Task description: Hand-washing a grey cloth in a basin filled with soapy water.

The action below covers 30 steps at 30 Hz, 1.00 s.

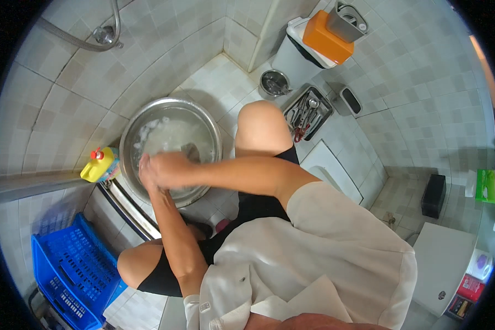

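A large round metal basin [216, 136] stands on the tiled floor before me, with cloudy water [171, 134] and white suds in it. My left hand [147, 171] and my right hand [169, 170] meet over its near left part, the right one blurred and overlapping the left. Whether anything is between them is hidden. Just beyond my right wrist, a grey object [190, 152] shows in the basin, too unclear to name. A yellow jug with a red cap [95, 168] stands close to the basin's left side.
A metal tray [329, 110] of utensils and a steel pot [274, 82] stand beyond my right knee. Behind them is a white bin [295, 60] with an orange container [324, 37] on it. Blue plastic baskets [76, 268] lie lower left. A squat toilet [334, 169] is to the right.
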Each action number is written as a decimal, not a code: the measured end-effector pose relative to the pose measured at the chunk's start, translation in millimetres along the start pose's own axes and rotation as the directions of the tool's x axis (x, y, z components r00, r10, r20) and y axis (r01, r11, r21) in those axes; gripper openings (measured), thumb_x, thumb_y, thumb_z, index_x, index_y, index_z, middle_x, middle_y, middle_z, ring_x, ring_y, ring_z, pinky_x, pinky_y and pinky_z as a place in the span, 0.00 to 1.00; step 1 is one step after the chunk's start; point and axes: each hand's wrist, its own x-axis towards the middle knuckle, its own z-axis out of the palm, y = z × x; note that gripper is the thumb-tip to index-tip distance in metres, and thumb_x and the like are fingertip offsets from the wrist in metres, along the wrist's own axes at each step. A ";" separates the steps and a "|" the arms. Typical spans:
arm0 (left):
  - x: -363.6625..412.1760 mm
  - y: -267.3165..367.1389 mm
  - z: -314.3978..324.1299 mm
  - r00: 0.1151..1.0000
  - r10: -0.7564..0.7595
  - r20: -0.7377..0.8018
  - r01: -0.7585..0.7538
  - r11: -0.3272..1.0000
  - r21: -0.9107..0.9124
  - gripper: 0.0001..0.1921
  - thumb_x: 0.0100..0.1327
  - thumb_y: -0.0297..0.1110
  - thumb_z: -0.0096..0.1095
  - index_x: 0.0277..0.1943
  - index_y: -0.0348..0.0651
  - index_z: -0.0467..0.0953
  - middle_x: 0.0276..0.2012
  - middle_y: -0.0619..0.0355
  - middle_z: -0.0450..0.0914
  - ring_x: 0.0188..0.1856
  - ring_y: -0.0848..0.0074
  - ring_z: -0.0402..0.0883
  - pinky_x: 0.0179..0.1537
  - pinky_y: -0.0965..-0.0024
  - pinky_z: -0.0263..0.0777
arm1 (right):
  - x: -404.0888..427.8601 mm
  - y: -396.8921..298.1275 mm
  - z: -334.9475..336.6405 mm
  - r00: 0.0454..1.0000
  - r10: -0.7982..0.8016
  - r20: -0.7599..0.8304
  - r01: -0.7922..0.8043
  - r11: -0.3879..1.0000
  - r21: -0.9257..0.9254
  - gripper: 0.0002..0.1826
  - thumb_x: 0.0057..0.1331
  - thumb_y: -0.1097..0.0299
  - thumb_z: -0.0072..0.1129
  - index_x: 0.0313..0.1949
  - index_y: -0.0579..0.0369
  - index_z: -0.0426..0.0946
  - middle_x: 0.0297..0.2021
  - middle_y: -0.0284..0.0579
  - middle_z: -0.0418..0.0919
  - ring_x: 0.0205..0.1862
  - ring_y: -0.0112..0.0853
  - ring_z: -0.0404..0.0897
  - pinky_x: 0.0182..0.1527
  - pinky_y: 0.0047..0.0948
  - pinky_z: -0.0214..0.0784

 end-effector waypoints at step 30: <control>-45.2 34.2 62.8 0.931 0.353 -0.098 -0.346 0.935 0.077 0.25 0.59 0.19 0.58 0.61 0.38 0.69 0.51 0.48 0.81 0.47 0.62 0.83 0.49 0.60 0.80 | 73.3 21.1 -96.2 0.964 0.111 -0.242 0.145 0.546 0.825 0.21 0.76 0.54 0.53 0.50 0.62 0.78 0.42 0.33 0.79 0.42 0.21 0.73 0.48 0.24 0.67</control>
